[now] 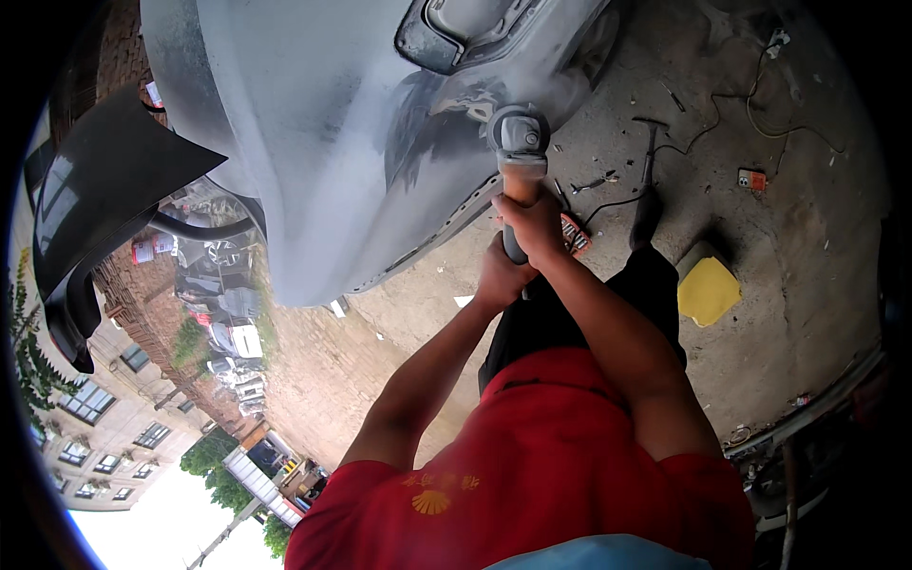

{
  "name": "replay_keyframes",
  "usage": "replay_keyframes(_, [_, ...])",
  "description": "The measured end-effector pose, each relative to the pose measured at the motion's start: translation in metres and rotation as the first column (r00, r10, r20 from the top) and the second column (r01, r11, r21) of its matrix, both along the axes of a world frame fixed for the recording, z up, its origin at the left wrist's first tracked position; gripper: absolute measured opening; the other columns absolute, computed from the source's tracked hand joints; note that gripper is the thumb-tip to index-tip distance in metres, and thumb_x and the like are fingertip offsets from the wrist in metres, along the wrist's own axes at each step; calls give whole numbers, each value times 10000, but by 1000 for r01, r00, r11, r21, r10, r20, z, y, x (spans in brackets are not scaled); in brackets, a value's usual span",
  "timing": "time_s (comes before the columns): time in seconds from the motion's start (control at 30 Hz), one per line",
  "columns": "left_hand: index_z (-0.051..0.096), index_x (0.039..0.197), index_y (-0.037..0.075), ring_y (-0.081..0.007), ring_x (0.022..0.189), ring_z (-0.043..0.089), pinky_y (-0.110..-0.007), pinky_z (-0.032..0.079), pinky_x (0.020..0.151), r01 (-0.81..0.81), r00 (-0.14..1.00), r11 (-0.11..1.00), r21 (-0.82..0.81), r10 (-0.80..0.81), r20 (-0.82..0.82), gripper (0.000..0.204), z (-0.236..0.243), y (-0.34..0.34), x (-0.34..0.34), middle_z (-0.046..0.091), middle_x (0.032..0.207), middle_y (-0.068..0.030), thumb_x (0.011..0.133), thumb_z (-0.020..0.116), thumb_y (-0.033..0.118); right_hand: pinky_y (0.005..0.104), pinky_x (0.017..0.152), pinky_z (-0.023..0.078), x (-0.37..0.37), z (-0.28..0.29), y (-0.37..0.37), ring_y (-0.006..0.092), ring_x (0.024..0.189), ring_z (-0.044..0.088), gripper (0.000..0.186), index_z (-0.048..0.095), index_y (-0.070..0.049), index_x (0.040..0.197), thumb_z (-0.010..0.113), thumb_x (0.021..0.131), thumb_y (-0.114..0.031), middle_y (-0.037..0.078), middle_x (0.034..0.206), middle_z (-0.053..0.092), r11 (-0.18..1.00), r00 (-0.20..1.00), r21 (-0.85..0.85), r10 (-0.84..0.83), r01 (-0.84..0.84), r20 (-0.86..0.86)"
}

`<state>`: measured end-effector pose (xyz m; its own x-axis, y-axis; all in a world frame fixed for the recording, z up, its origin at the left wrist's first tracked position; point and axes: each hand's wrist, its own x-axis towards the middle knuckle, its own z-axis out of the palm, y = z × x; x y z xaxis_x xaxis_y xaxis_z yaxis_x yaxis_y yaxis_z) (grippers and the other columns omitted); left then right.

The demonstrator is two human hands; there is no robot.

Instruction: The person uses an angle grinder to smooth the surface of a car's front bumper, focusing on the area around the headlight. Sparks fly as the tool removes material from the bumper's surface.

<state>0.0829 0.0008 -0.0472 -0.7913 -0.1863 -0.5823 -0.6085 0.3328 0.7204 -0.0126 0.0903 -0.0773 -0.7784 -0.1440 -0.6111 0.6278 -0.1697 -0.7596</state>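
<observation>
A grey power sander has its round head pressed against a grey, primed car body panel, with a haze of dust around the head. My right hand grips the sander's body just below the head. Behind it, my left hand closes around the rear of the handle. Both forearms reach up from my red shirt. A patch of the panel beside the head looks darker and rubbed down.
A recessed door handle sits above the sander. On the concrete floor lie a yellow pad, cables, a small orange object and a red box. A dark loose car part stands at the left.
</observation>
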Motion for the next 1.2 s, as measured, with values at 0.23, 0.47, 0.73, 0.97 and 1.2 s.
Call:
replay_keyframes(0.23, [605,1394,-78,-277,1159,752,-433,584,1008,-52,994,998,22,50,95,846,29,1,-38,774,1256,-196,758,991,326,378,721,584,-24,19,2,163,724,722,315,749,-10,965,893,903,-283,65,832,758,999,997,29,29,-27,-77])
replay_keyframes(0.47, [585,1414,-70,-229,1108,744,-414,596,955,-118,993,982,146,112,48,816,18,8,-16,766,1216,-160,772,974,250,392,660,578,-10,18,3,181,682,720,344,730,-5,908,896,893,-306,69,843,768,997,995,79,17,-9,-100])
replay_keyframes(0.73, [621,1346,-76,-276,1074,771,-441,602,948,-110,994,994,17,110,10,811,12,4,-1,790,1157,-196,734,991,309,364,692,578,-3,19,2,158,734,718,294,746,-22,904,887,898,-280,57,848,752,999,997,-13,34,-33,65])
replay_keyframes(0.97, [643,1333,-36,-199,1098,739,-418,602,956,79,986,972,-220,-44,159,697,34,7,-14,784,1190,-148,812,966,293,351,665,559,1,13,5,153,708,698,249,725,-43,898,875,912,-242,39,810,716,977,985,-208,-21,57,170])
replay_keyframes(1.2, [632,1327,-91,-367,1127,787,-473,602,971,-47,989,996,-80,57,136,862,31,3,-25,791,1195,-259,720,997,402,353,697,553,-7,18,5,152,713,701,285,737,-35,938,872,910,-284,41,808,736,979,996,-202,4,14,87])
